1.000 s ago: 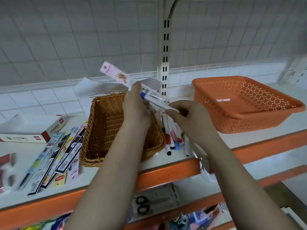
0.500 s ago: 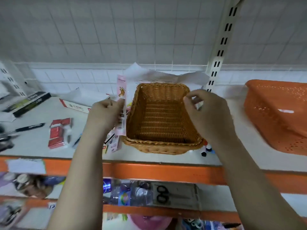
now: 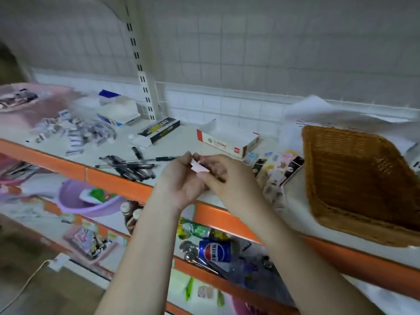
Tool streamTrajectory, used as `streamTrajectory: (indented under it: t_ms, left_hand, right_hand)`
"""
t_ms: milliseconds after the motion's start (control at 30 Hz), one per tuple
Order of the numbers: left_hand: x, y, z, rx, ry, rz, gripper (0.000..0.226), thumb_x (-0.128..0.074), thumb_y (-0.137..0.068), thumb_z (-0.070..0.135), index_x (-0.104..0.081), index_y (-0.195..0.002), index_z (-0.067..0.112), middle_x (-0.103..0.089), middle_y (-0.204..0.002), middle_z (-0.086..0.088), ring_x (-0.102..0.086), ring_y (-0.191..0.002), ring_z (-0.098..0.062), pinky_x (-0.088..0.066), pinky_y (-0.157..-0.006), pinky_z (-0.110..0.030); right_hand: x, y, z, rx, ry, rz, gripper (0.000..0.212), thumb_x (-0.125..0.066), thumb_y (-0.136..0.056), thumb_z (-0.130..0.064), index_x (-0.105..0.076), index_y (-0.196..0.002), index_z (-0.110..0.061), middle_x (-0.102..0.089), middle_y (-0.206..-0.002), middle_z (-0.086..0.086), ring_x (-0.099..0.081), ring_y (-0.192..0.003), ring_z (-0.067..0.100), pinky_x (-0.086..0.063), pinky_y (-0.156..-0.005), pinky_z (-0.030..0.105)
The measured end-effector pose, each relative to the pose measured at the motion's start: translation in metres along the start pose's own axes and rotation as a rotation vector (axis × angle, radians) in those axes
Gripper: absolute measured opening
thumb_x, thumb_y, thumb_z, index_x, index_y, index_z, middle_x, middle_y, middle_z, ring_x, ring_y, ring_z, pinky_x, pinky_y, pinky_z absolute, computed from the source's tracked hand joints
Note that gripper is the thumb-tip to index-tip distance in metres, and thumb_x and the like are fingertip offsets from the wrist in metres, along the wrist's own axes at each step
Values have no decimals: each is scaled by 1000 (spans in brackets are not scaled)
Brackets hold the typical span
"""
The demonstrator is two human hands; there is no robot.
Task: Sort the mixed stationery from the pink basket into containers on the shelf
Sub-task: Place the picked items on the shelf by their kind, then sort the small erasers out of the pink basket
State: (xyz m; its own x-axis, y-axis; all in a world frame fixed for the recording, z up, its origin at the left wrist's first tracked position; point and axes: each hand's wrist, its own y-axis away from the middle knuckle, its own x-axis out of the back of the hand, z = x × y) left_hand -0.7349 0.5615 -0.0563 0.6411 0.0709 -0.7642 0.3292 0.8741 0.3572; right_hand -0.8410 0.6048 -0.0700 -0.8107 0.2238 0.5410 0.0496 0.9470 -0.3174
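Both hands pinched one small pink packet (image 3: 199,167) – left hand (image 3: 181,178), right hand (image 3: 223,176) – black pens (image 3: 129,165) just left, lying crosswise.

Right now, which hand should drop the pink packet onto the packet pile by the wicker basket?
Right hand, probably: it's nearer the packet pile beside the wicker basket. Both hands pinch the pink packet; left hand sits farther away.

Rough woven wicker basket (image 3: 354,178), glossy orange shelf edge (image 3: 118,180), possibly cardboard boxes (image 3: 227,142), smooth white shelf top (image 3: 181,137)
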Motion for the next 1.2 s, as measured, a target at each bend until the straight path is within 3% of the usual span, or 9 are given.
streamTrajectory:
  t_ms: [100, 233, 367, 500, 600, 733, 900, 1067, 1200]
  left_hand:
    - [57, 9, 56, -54, -53, 3, 49, -28, -104, 28, -52, -71, 1, -63, -64, -16, -64, -56, -27, -54, -64, -42]
    - [140, 19, 144, -131, -115, 33, 53, -29, -101, 38, -59, -73, 5, -68, -67, -10, -67, -58, -19, -56, -52, -30]
    - [209, 21, 239, -408, -490, 385, 37, -31, -102, 37, -53, -82, 14, -60, -51, 5, -44, -34, -4, -29, -30, -11]
    - [241, -16, 314, -493, -964, 387, 26, -32, -101, 6, -42, -125, 11, -60, -84, -6, -57, -62, -16, -42, -50, -24]
    - [235, -58, 345, -608, -1333, 315, 28, -48, -96, 10, -42, -123, 7, -62, -100, -15, -62, -95, -30, -45, -78, -36]
    - [234, -111, 366, -724, -1709, 230, 23, -61, -90, 18, -62, -110, 6, -66, -103, -10, -60, -94, -22, -30, -64, -18]
    - [251, -137, 413, -801, -1689, 213, 25, -67, -85, 30, -67, -104, 14, -63, -101, -1, -58, -81, -14, -41, -60, -19]
    - [280, -135, 526, -1028, -1619, 474, 15, -54, -88, 17, -68, -93, 16, -69, -88, 0, -63, -84, -19, -42, -69, -24]
    - [308, -146, 584, -977, -1635, 356, 15, -55, -89, 15, -69, -94, 15, -63, -86, 4, -58, -78, -11, -40, -66, -10]
  right_hand:
    - [-77, -16, -29, 38, 27, 18, 23, -61, -88, -21, -69, -107, -11, -72, -96, 8, -65, -84, 12, -51, -83, 30]
    - [-176, -44, -85, 76, -48, 162, 14, -63, -87, -18, -69, -90, -6, -73, -82, 8, -68, -77, 22, -51, -72, 35]
    - [-228, -103, -128, 58, -60, 109, 12, -64, -88, -18, -69, -95, -10, -68, -85, 1, -66, -81, 16, -50, -77, 31]
    - [-264, -163, -152, 60, -32, 136, 12, -67, -86, -17, -67, -98, -13, -65, -88, -2, -60, -71, 5, -44, -64, 10]
    - [-290, -200, -156, 61, 38, 214, 17, -69, -83, -11, -66, -100, -14, -62, -91, -3, -55, -69, 3, -38, -62, 1]
    - [-328, -246, -149, 54, 125, 276, 25, -67, -81, -7, -66, -105, -14, -65, -98, 1, -56, -75, 10, -37, -66, 6]
    - [-355, -299, -161, -27, 149, 385, 30, -60, -83, -7, -63, -112, -14, -56, -91, -6, -50, -78, 8, -34, -72, 8]
    - [-411, -344, -183, -44, 259, 108, 25, -67, -80, -12, -66, -106, -13, -62, -97, -2, -57, -84, 11, -40, -74, 9]
    - [-463, -363, -188, -210, 411, -40, 32, -69, -82, -21, -64, -113, -15, -63, -115, 4, -58, -106, 20, -44, -91, 26]
